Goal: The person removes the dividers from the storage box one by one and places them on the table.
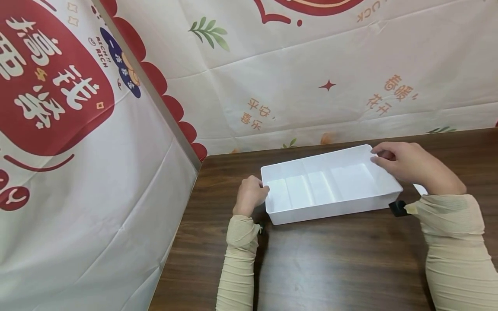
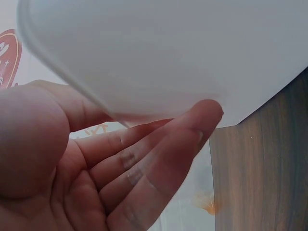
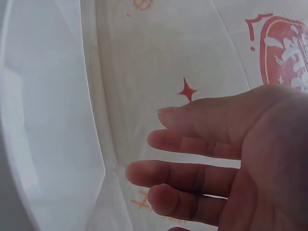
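A shallow white plastic tray [image 1: 350,177], rectangular with low ridges across its floor, sits at a slant over the dark wooden table. My left hand [image 1: 250,194] grips its left short side, thumb at the rim and fingers against the outer wall. Close up in the left wrist view, the fingers [image 2: 168,163] press on the tray's wall [image 2: 159,53]. At the tray's right end is my right hand [image 1: 408,162]. Its fingers [image 3: 149,172] are loosely bent with nothing between them, and a gap separates them from the tray's wall [image 3: 53,110] in the right wrist view.
The brown wood-grain table [image 1: 323,259] runs back to a printed white cloth [image 1: 311,77]. Another cloth with a red print [image 1: 97,172] hangs along the left edge. A small white piece [image 1: 420,188] shows beside the right wrist.
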Tool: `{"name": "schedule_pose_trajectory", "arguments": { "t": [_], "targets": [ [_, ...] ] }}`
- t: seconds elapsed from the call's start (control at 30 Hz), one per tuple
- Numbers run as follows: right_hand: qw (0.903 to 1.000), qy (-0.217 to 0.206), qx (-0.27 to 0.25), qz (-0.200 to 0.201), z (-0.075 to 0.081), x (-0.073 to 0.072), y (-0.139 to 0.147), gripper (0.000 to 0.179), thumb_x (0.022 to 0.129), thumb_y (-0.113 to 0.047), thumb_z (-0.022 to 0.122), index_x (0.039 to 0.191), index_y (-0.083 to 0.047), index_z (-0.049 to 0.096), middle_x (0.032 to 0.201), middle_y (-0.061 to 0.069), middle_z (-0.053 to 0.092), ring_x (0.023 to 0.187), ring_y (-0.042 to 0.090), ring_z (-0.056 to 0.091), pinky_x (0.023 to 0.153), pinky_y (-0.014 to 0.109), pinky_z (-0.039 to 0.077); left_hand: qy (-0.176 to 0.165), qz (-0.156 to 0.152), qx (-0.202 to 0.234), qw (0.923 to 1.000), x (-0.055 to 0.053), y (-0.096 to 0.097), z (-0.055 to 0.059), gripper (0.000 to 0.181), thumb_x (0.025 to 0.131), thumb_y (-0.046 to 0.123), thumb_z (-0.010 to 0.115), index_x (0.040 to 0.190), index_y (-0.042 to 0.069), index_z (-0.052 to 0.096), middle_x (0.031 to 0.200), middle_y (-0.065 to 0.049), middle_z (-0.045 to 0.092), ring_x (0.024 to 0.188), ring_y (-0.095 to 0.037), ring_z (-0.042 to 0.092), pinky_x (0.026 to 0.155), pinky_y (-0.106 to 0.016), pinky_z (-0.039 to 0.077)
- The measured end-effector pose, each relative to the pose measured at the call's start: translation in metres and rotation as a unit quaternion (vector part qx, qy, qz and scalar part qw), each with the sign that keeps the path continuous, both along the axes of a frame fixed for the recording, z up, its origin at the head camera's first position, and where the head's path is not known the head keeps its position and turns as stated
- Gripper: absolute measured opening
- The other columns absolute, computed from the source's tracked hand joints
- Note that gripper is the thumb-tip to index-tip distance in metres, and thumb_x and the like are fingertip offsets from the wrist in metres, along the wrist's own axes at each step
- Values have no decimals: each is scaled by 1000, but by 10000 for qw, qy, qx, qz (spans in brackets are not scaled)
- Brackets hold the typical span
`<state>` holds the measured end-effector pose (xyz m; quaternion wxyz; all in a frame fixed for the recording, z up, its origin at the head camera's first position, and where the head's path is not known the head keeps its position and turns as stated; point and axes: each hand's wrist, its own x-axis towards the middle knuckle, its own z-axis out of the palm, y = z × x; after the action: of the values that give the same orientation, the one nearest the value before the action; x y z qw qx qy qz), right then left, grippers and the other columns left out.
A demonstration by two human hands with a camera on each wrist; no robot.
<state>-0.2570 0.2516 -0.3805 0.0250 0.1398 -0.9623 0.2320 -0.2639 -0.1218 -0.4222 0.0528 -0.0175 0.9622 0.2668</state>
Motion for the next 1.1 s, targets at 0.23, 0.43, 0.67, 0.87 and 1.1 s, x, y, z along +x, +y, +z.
{"name": "schedule_pose_trajectory", "arguments": {
  "t": [0.23,0.43,0.67,0.87,1.1],
  "targets": [
    [9997,-130,-97,204,2,-2,-17,32,97,-17,59,122,4,60,86,10,62,72,22,52,60,34,41,-13,27,28,10000,-1,1,0,41,94,20,62,55,11,56,53,2,45,53,-14,44,47,-26,34],
    [9990,-217,-109,378,-3,-5,-31,32,97,-16,60,121,6,60,85,10,65,70,21,54,58,34,43,71,-50,0,10000,0,1,0,43,94,19,61,53,11,53,51,3,43,52,-13,44,47,-25,34],
    [9982,-229,-103,549,-8,-9,-44,31,96,-15,62,120,5,62,86,10,66,71,20,56,59,34,45,78,-63,3,9999,0,1,2,42,94,19,61,53,12,53,51,3,44,51,-13,44,47,-25,35],
    [9969,-391,-92,678,-8,-11,-54,31,96,-15,62,120,5,61,86,10,66,69,19,55,58,34,46,152,-103,-7,9998,0,0,3,46,93,19,61,50,13,46,48,4,39,50,-13,41,47,-26,34],
    [9956,-532,-49,773,-11,-8,-69,31,95,-14,63,120,4,62,84,9,65,66,18,53,58,33,45,82,-80,84,9999,0,1,1,48,94,18,60,49,14,42,46,5,36,46,-11,37,45,-25,32]
  ]
}}
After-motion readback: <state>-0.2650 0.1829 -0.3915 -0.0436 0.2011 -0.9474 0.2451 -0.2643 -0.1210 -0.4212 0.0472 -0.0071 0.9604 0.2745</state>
